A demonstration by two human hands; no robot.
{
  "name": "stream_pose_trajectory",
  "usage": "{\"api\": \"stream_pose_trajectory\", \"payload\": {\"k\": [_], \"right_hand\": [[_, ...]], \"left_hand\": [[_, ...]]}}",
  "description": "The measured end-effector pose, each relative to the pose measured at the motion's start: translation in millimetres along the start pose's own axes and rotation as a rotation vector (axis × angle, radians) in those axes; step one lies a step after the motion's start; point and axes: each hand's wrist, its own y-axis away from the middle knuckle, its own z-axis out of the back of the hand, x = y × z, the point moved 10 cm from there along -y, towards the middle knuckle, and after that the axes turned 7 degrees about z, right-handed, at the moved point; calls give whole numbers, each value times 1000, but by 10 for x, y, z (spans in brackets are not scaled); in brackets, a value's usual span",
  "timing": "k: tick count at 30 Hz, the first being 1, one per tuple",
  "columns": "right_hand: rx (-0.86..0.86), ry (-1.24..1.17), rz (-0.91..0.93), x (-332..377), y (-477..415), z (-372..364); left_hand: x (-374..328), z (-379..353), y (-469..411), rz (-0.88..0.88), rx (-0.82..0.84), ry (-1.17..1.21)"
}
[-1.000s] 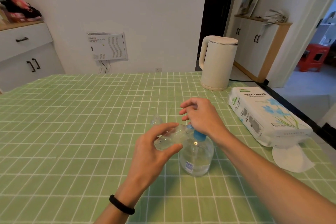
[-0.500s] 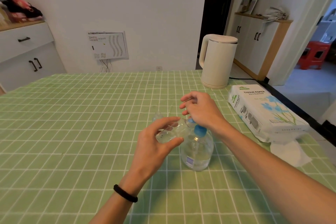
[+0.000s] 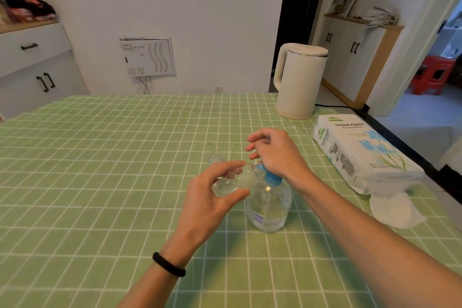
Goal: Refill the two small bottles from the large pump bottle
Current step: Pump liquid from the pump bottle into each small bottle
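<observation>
Left hand (image 3: 212,199) holds small bottle (image 3: 233,180); right hand (image 3: 277,155) atop pump bottle (image 3: 271,207)

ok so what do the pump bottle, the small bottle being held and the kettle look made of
Large pump bottle: clear glossy plastic, probably; the liquid shows through. Small bottle in the left hand: likewise clear, likely plastic. Kettle: cream matte shell, plastic or coated metal; shiny metallic rim.

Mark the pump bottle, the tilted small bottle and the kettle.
pump bottle (image 3: 268,210): head view, clear body under the blue collar.
small bottle (image 3: 230,182): head view, middle of its tilted clear body.
kettle (image 3: 300,82): head view, middle of its cream wall.
</observation>
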Motion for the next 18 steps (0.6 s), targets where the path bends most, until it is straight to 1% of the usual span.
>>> {"api": "stream_pose_trajectory", "payload": {"k": [6,10,18], "right_hand": [[7,25,2,32,-9,8],[-8,81,42,130,-46,52],[17,23,-1,-16,-18,-20]], "left_hand": [[-25,6,8,-5,-8,8],[-63,26,-6,-24,-17,11],[19,4,10,-14,-15,15]]}}
